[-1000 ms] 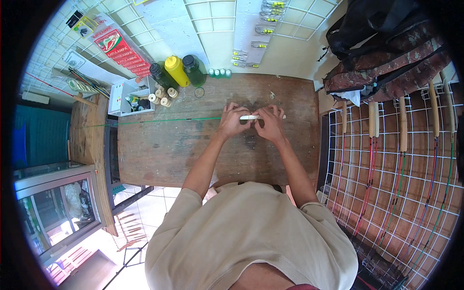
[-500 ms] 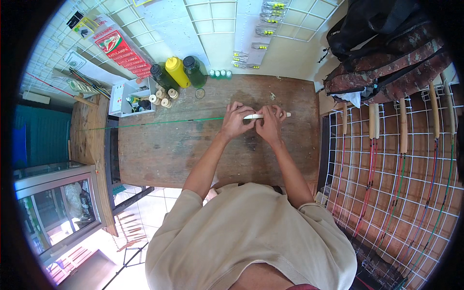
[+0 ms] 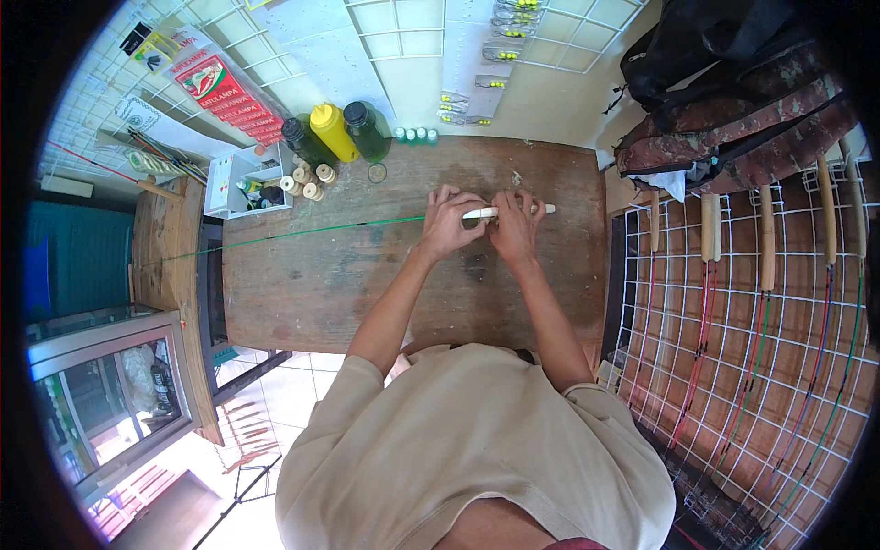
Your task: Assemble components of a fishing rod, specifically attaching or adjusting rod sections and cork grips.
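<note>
Over the middle of the wooden table I hold a slim rod, much like a fishing rod, with a thin green shaft (image 3: 321,235) and a pale, cream-coloured handle (image 3: 479,214). My left hand (image 3: 447,225) is closed round the place where the shaft meets the handle, thumb and fingertips pinching it. Just beside it, my right hand (image 3: 514,229) grips the handle farther right, and the handle's butt sticks out past its fingers. Leftward, the shaft runs across the table and beyond its edge. What lies under my fingertips is hidden.
Behind my hands stand dark bottles (image 3: 367,133), a yellow squeeze bottle (image 3: 334,134), small vials (image 3: 421,136) and wooden spools (image 3: 313,191), beside a white box (image 3: 220,190). Rods with wooden handles (image 3: 767,240) hang on a white grid at right, below a camouflage bag (image 3: 733,147).
The rod has tilted a little: its handle end has gone farther from me and its green shaft has come nearer at the left. Both hands keep their hold.
</note>
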`<control>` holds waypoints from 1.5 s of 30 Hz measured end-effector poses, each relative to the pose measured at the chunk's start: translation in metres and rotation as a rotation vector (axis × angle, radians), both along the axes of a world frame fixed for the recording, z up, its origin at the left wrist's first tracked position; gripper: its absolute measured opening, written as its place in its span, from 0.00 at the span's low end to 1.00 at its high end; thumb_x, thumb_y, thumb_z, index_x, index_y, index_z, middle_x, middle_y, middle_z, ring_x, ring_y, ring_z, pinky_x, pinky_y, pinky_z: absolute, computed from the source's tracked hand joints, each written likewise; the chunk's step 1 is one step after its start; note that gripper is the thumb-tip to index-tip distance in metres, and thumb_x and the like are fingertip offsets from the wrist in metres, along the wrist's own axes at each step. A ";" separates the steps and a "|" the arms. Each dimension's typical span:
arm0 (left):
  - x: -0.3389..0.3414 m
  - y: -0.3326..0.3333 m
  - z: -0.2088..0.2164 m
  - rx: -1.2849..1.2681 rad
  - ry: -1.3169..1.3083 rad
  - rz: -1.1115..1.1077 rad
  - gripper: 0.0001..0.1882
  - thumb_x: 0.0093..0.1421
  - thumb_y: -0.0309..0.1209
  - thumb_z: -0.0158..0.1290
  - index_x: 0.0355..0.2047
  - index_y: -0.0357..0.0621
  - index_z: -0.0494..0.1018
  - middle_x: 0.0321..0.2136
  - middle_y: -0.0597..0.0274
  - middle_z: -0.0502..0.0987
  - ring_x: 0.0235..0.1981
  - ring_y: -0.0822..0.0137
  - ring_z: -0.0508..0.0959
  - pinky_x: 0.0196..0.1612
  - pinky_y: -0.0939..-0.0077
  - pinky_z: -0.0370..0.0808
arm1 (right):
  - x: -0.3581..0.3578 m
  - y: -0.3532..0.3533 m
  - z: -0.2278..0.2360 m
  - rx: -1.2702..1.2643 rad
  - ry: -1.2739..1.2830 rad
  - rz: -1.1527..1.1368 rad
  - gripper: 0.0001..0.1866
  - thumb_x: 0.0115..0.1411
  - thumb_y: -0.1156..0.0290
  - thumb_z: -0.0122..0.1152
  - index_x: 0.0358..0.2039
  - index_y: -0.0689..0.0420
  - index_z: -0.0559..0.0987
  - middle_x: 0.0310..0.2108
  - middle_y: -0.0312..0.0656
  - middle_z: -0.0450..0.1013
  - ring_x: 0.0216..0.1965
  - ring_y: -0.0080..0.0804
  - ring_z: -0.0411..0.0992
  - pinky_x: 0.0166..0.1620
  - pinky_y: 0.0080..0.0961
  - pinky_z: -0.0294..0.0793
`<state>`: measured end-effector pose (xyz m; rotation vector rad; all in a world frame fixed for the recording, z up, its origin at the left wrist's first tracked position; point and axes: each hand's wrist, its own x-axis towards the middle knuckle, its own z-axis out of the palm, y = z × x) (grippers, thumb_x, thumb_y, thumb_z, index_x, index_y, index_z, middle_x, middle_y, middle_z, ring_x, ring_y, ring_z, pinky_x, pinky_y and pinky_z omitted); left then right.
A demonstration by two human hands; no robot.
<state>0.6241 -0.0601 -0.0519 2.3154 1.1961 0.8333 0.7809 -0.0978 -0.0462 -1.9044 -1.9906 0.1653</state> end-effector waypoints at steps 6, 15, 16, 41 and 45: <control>-0.015 0.006 -0.003 -0.152 0.103 0.012 0.17 0.44 0.39 0.62 0.37 0.53 0.80 0.41 0.73 0.78 0.47 0.60 0.68 0.52 0.60 0.61 | 0.019 -0.006 -0.001 0.050 0.240 0.325 0.24 0.49 0.72 0.65 0.48 0.50 0.70 0.45 0.40 0.70 0.51 0.43 0.62 0.56 0.43 0.52; -0.016 0.008 0.008 -0.303 0.122 -0.055 0.17 0.47 0.41 0.61 0.37 0.52 0.80 0.42 0.71 0.78 0.48 0.57 0.68 0.55 0.56 0.60 | 0.032 -0.008 -0.015 0.186 0.102 0.417 0.19 0.47 0.78 0.62 0.41 0.45 0.79 0.45 0.39 0.71 0.47 0.41 0.66 0.54 0.41 0.59; -0.017 0.009 0.010 -0.335 0.131 -0.069 0.17 0.47 0.41 0.61 0.37 0.52 0.80 0.42 0.71 0.78 0.48 0.57 0.68 0.55 0.57 0.60 | 0.031 -0.008 -0.014 0.186 0.103 0.420 0.19 0.47 0.78 0.62 0.41 0.45 0.79 0.45 0.39 0.71 0.47 0.41 0.66 0.54 0.41 0.59; -0.013 0.021 0.005 -0.307 -0.027 -0.023 0.15 0.45 0.38 0.62 0.34 0.48 0.79 0.37 0.67 0.79 0.40 0.60 0.70 0.51 0.63 0.65 | 0.005 -0.032 -0.023 0.272 -0.070 0.226 0.12 0.48 0.69 0.65 0.33 0.36 0.83 0.65 0.30 0.53 0.66 0.44 0.44 0.62 0.49 0.50; -0.012 0.021 -0.001 -0.311 -0.079 -0.004 0.15 0.45 0.38 0.62 0.33 0.45 0.79 0.35 0.64 0.79 0.40 0.59 0.72 0.50 0.65 0.65 | -0.001 -0.033 -0.033 0.297 -0.121 0.214 0.12 0.50 0.68 0.64 0.35 0.35 0.82 0.65 0.32 0.55 0.66 0.48 0.46 0.60 0.50 0.49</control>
